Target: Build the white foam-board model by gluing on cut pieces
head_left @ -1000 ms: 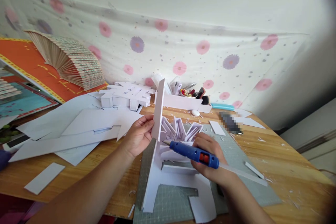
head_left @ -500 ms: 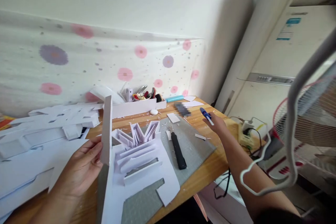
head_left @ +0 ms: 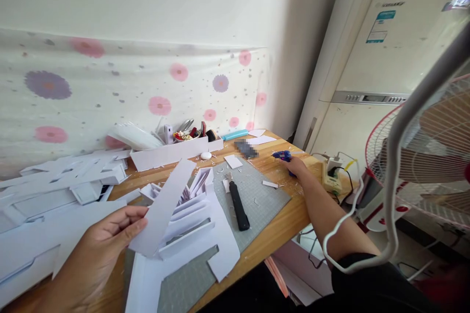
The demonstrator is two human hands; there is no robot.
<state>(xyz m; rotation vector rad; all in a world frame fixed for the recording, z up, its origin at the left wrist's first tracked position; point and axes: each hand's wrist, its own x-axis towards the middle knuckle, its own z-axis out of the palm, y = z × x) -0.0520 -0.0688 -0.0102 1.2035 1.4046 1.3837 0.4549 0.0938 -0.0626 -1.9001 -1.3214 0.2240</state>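
Note:
Between its thumb and fingers, my left hand [head_left: 117, 234] pinches a flat white strip [head_left: 163, 210], tilted above a white board structure [head_left: 194, 220] with upright slats. My right hand [head_left: 295, 166] is closed on a blue glue gun [head_left: 282, 155] at the table's right side, its nozzle pointing left. A black-handled cutter [head_left: 239, 205] lies on the grey cutting mat [head_left: 264, 195], between the hands. Small white offcuts [head_left: 270, 184] are scattered on the mat.
White cut boards [head_left: 62, 176] are piled at the left. A white tray [head_left: 169, 155] of tools stands by the wall. A power strip [head_left: 331, 181] sits at the table's right edge, near a fan [head_left: 422, 156] and its curved grey tube.
The white strip has turned from upright and edge-on to leaning right with its broad face showing. The glue gun has swung to point left in my right hand. The view has shifted right.

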